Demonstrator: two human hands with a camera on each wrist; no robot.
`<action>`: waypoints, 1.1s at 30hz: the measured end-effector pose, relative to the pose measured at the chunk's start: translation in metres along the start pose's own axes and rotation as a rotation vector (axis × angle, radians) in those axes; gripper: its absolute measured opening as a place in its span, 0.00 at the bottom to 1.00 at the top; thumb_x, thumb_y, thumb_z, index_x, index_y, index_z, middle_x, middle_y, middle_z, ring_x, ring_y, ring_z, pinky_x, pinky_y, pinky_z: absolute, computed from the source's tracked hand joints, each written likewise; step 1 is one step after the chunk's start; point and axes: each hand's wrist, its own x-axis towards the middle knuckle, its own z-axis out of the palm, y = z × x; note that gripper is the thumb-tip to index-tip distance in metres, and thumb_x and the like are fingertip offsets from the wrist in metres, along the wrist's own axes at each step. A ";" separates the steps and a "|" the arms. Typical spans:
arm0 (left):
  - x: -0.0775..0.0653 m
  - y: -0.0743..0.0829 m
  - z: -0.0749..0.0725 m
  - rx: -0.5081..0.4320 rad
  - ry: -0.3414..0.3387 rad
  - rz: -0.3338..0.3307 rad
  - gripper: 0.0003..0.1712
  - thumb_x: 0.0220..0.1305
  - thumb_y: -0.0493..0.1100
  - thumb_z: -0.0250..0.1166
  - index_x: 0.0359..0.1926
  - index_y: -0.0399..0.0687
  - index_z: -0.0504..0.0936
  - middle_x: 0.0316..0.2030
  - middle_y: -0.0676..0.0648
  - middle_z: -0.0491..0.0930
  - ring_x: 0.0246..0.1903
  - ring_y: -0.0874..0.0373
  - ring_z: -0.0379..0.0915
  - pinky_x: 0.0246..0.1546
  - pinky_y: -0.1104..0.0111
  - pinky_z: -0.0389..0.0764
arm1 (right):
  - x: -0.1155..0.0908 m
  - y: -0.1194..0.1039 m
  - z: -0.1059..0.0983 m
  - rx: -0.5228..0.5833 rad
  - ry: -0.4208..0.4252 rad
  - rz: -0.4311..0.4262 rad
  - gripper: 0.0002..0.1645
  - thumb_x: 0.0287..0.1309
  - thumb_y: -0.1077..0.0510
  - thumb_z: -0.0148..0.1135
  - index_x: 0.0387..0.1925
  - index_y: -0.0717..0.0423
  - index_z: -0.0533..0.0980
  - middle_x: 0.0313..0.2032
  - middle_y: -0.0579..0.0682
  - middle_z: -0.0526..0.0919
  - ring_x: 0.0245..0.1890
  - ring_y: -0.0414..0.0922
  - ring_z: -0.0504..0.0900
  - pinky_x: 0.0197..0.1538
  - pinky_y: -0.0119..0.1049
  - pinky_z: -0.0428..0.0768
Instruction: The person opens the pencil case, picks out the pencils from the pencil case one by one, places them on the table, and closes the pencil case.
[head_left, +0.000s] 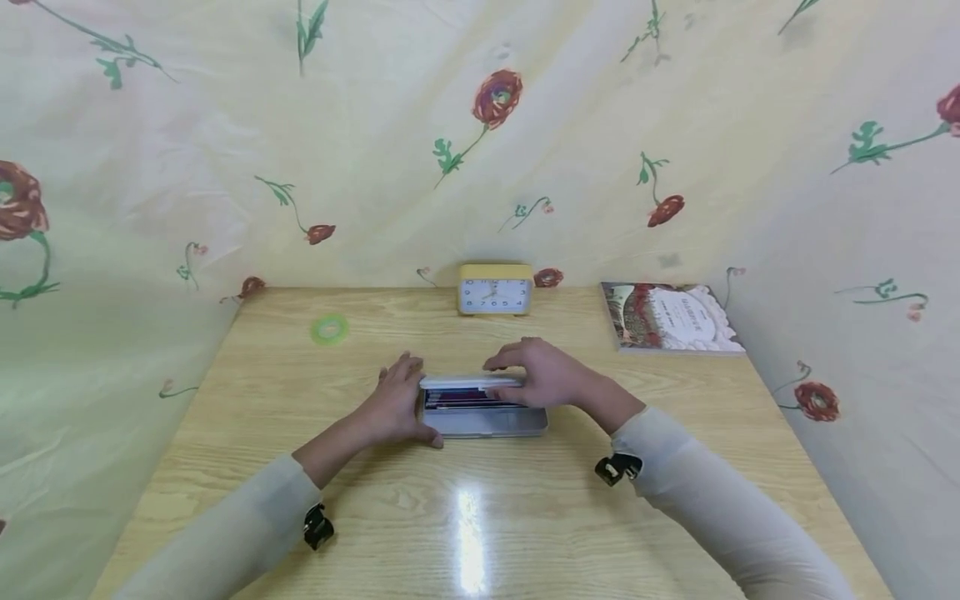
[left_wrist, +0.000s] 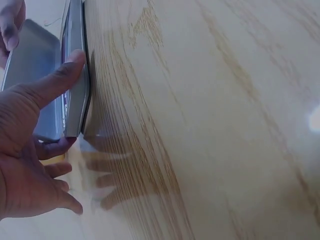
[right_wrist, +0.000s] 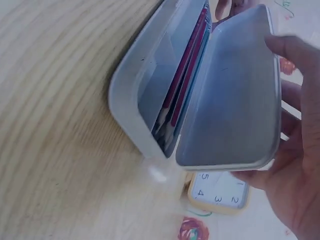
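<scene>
A pale grey pencil case (head_left: 480, 423) stands on the table with its hinged lid (right_wrist: 230, 95) raised at the back. Inside lie several dark red and blue pencils (right_wrist: 186, 75), bunched along the hinge side. My left hand (head_left: 395, 406) grips the case's left end, thumb against the front wall and index finger at the corner; the other fingers spread out past it. My right hand (head_left: 547, 372) holds the lid's upper edge near the right end, thumb on the inner side and fingers behind. In the left wrist view, the thumb (left_wrist: 60, 80) presses the case's wall.
Behind the case, a yellow alarm clock (head_left: 495, 295) stands by the flower-patterned cloth backdrop (head_left: 375, 125). A green tape ring (head_left: 317, 329) lies at the back left, and a book (head_left: 675, 319) at the back right. Cloth also hangs along both sides of the wooden table (head_left: 375, 525).
</scene>
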 end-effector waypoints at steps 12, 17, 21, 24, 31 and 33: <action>-0.006 0.007 0.000 -0.034 0.024 -0.023 0.58 0.39 0.55 0.94 0.69 0.35 0.79 0.87 0.30 0.50 0.89 0.31 0.32 0.86 0.31 0.37 | -0.017 0.010 0.012 -0.392 0.457 0.046 0.15 0.65 0.51 0.80 0.48 0.52 0.89 0.49 0.52 0.89 0.49 0.54 0.84 0.56 0.64 0.81; -0.006 0.007 0.000 -0.007 0.036 -0.033 0.58 0.39 0.57 0.94 0.69 0.37 0.80 0.87 0.30 0.52 0.89 0.31 0.34 0.86 0.31 0.39 | -0.028 0.014 0.014 -0.483 0.264 0.180 0.53 0.56 0.24 0.78 0.74 0.50 0.80 0.66 0.57 0.77 0.64 0.60 0.75 0.62 0.71 0.76; -0.007 0.007 0.001 0.013 0.045 -0.042 0.59 0.39 0.58 0.94 0.70 0.38 0.80 0.86 0.30 0.54 0.89 0.31 0.36 0.86 0.31 0.40 | -0.032 0.019 0.019 -0.457 0.077 0.255 0.81 0.44 0.11 0.75 0.89 0.47 0.58 0.81 0.59 0.65 0.79 0.64 0.66 0.75 0.81 0.65; -0.008 0.007 0.001 0.028 0.055 -0.050 0.59 0.39 0.58 0.94 0.70 0.38 0.80 0.85 0.30 0.56 0.88 0.30 0.40 0.86 0.31 0.43 | -0.034 0.024 0.025 -0.380 -0.011 0.263 0.90 0.39 0.10 0.76 0.91 0.44 0.45 0.87 0.62 0.55 0.86 0.67 0.57 0.78 0.86 0.54; -0.010 0.005 0.000 0.077 0.073 -0.039 0.69 0.38 0.63 0.94 0.76 0.37 0.72 0.81 0.31 0.63 0.83 0.30 0.56 0.84 0.30 0.52 | -0.038 0.035 0.035 -0.232 -0.105 0.285 0.89 0.39 0.12 0.79 0.91 0.32 0.39 0.89 0.64 0.45 0.87 0.72 0.51 0.77 0.89 0.48; -0.009 0.004 -0.001 0.084 0.061 -0.031 0.73 0.39 0.65 0.93 0.80 0.37 0.67 0.82 0.31 0.61 0.83 0.30 0.56 0.84 0.29 0.52 | -0.038 0.036 0.036 -0.221 -0.112 0.289 0.88 0.39 0.12 0.78 0.91 0.31 0.40 0.89 0.64 0.46 0.87 0.72 0.52 0.78 0.88 0.48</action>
